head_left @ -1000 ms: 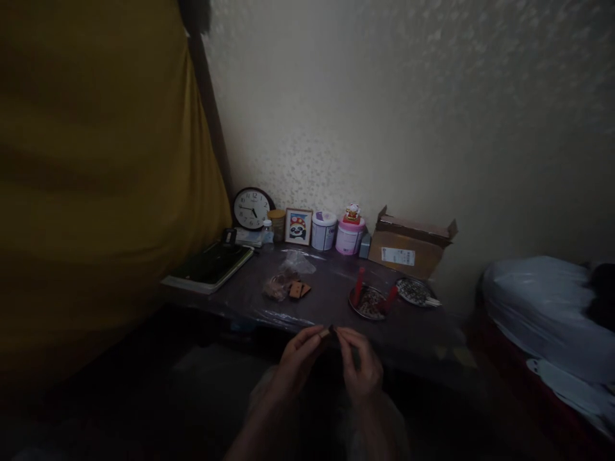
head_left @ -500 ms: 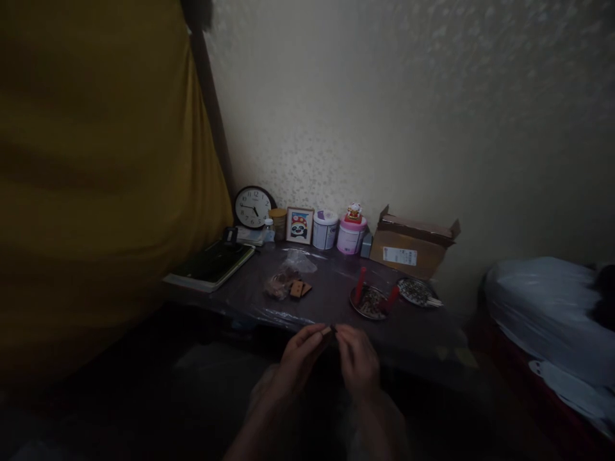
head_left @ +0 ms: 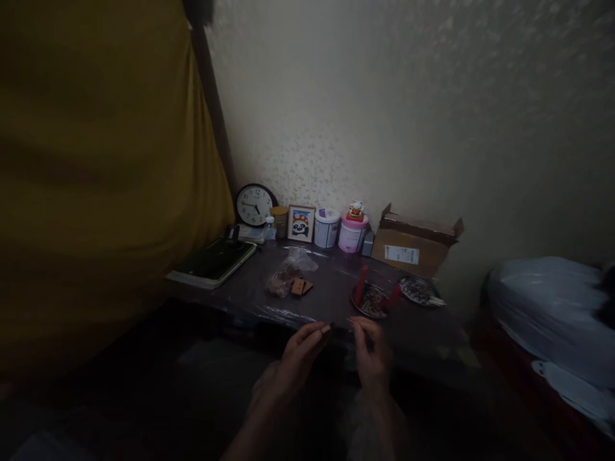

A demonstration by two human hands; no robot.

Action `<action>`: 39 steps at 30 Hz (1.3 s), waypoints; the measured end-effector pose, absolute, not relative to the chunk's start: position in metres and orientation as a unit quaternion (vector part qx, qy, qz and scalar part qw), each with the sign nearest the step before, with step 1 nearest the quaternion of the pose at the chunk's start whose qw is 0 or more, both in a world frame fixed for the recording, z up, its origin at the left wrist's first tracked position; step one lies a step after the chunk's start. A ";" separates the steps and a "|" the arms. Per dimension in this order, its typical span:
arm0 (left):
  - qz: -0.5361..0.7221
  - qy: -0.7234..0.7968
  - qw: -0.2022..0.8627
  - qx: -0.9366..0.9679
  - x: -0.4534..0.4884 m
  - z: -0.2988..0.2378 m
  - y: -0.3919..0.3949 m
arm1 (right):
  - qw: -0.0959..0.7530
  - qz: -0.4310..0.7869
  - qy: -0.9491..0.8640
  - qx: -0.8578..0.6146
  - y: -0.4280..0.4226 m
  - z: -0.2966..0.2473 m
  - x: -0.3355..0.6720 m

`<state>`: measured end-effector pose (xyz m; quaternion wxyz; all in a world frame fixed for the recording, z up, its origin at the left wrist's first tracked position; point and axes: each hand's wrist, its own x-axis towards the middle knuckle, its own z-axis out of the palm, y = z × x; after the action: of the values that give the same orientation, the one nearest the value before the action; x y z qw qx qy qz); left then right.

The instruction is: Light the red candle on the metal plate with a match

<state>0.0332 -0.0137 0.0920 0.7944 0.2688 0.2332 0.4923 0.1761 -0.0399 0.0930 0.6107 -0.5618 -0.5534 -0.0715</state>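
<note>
My left hand is closed around a small matchbox, its pale edge and dark end showing past the fingertips. A short gap to the right, my right hand pinches a thin matchstick whose tip points left toward the box. Beyond the hands, two red candles, an upright one and a leaning one, stand in a round dish among small, pale bits. More small orange-brown matchboxes lie beside a crumpled clear plastic bag on the dark table.
A second dish with sticks on its rim sits at right before an open cardboard box. Along the wall are a clock, a framed panda picture and two tubs. A yellow curtain hangs left.
My right hand has moved right, away from the matchbox, and the matchstick in its fingers now shows. My left hand stays nearly where it was.
</note>
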 end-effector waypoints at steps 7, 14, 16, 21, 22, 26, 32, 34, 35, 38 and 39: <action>0.499 0.218 0.793 0.274 0.031 0.094 -0.014 | 0.586 -0.081 -0.614 -0.522 -0.046 0.095 0.162; 0.503 0.217 0.790 0.274 0.031 0.104 -0.017 | 0.572 -0.069 -0.630 -0.521 -0.041 0.086 0.171; 0.498 0.213 0.792 0.281 0.030 0.106 -0.018 | 0.552 -0.050 -0.614 -0.562 -0.031 0.076 0.179; 0.495 0.229 0.788 0.286 0.027 0.095 -0.015 | 0.586 -0.063 -0.535 -0.605 -0.018 0.073 0.198; 0.498 0.231 0.786 0.285 0.026 0.093 -0.015 | 0.590 -0.060 -0.529 -0.607 -0.019 0.076 0.199; 0.502 0.233 0.784 0.282 0.026 0.089 -0.014 | 0.603 -0.045 -0.504 -0.616 -0.028 0.089 0.196; 0.504 0.219 0.787 0.282 0.029 0.095 -0.015 | 0.625 -0.020 -0.517 -0.584 -0.041 0.094 0.175; 0.506 0.215 0.787 0.280 0.030 0.096 -0.016 | 0.623 -0.039 -0.549 -0.556 -0.043 0.092 0.168; 0.507 0.213 0.787 0.279 0.031 0.096 -0.016 | 0.618 -0.047 -0.569 -0.540 -0.044 0.092 0.166; 0.506 0.215 0.788 0.277 0.031 0.097 -0.016 | 0.587 -0.058 -0.617 -0.521 -0.048 0.094 0.162; 0.506 0.218 0.788 0.275 0.031 0.097 -0.016 | 0.584 -0.062 -0.617 -0.524 -0.050 0.096 0.162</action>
<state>0.0307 -0.0155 0.0970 0.7881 0.2749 0.2180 0.5058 0.1616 -0.0495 0.0958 0.5842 -0.5241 -0.6166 -0.0622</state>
